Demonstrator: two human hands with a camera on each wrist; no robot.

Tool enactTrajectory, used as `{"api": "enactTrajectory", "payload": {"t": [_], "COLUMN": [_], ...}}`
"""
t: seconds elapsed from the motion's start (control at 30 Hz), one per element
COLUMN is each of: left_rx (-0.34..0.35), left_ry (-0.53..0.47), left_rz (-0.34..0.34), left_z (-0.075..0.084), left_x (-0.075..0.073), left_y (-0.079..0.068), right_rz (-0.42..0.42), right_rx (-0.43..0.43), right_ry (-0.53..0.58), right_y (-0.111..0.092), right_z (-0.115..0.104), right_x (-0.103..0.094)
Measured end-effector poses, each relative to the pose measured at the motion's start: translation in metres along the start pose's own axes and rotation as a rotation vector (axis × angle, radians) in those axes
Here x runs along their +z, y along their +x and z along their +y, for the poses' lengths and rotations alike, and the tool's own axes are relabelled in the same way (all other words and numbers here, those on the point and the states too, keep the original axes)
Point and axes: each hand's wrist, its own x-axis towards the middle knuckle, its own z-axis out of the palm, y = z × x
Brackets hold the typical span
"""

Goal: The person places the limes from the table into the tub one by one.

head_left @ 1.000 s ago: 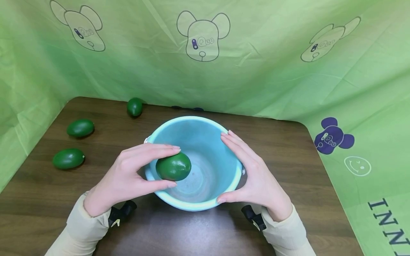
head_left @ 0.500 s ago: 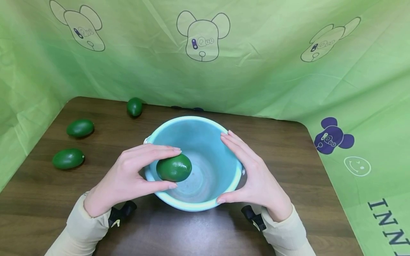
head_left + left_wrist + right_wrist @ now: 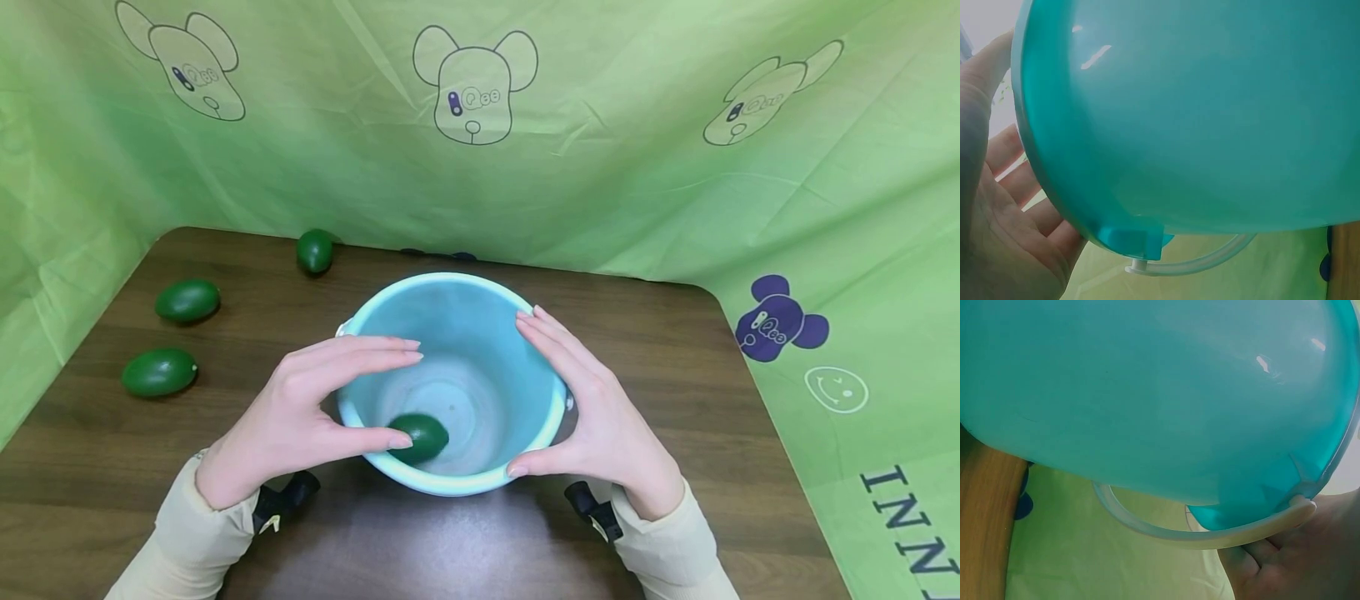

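Note:
A light blue bucket (image 3: 525, 400) stands on the table; its curved outer wall (image 3: 1197, 125) fills much of both wrist views. Inside it, near the front left wall, lies a glossy dark green oval fruit (image 3: 427, 439), partly covered by my left thumb. My left hand (image 3: 300, 408) hovers over the bucket's left rim, fingers and thumb spread apart with nothing between them. At the right rim is my right hand (image 3: 592, 408), fingertips over the back edge and thumb by the front edge, fingers extended. The right wrist view hides most of its fingers behind the rim.
Three more dark green fruits lie on the brown table (image 3: 645, 333): one at left (image 3: 160, 372), another fruit (image 3: 187, 301) behind it, and a third fruit (image 3: 314, 252) near the back edge. A pale bucket handle (image 3: 1210, 537) hangs down. Green printed cloth (image 3: 600, 192) surrounds the table.
The fruit my left hand held over the bucket has dropped to the bottom inside. Left fingers have let go and stay about where they were. My right hand has not moved.

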Motion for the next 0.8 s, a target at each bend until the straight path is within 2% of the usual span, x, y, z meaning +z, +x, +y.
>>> {"api": "enactTrajectory", "payload": {"t": [0.47,0.8], "left_rx": [-0.004,-0.002], "left_ry": [0.015,0.035], "left_rz": [0.002,-0.009], "left_z": [0.0008,0.0012], "left_x": [-0.0012,-0.0082], "left_y": [0.0008,0.0026], "right_rz": [-0.011,-0.009], "right_rx": [0.009,0.014], "right_ry": [-0.007,-0.003], "right_y": [0.0006,0.0012], "right_z": [0.0,0.0006], "right_x": [-0.0011,-0.001]}}
